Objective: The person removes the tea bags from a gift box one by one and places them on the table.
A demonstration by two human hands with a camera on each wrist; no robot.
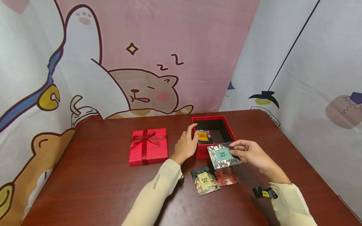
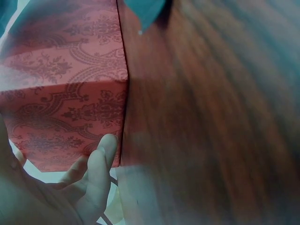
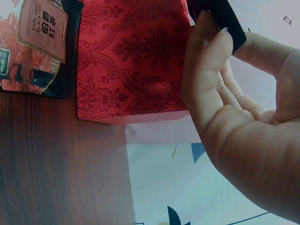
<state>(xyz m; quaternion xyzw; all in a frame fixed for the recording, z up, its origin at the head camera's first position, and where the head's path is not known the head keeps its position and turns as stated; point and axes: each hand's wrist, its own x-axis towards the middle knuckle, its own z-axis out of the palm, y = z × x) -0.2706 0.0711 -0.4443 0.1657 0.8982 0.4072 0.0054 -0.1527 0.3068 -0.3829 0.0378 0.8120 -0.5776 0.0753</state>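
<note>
Box (image 1: 202, 152): lidless, red with a dark damask pattern; orange-labelled packet (image 1: 203, 136) inside.
Lid (image 1: 155, 150): square, ribbon bow, at the box's 9 o'clock.
Teal-labelled packet (image 1: 222, 156): flat, glossy, at the right hand's 9 o'clock, before the box.
Loose packets (image 1: 205, 181): two flat ones, 6 o'clock of the box.
Right hand (image 1: 251, 155): thumb and fingers pinch the teal-labelled packet's edge.
Left hand (image 1: 185, 143): fingers relaxed, apart, at the box's side.

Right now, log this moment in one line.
left hand: at red box | right hand: pinching teal-labelled packet | in box: orange-labelled packet | table: two packets, ribboned lid
</note>
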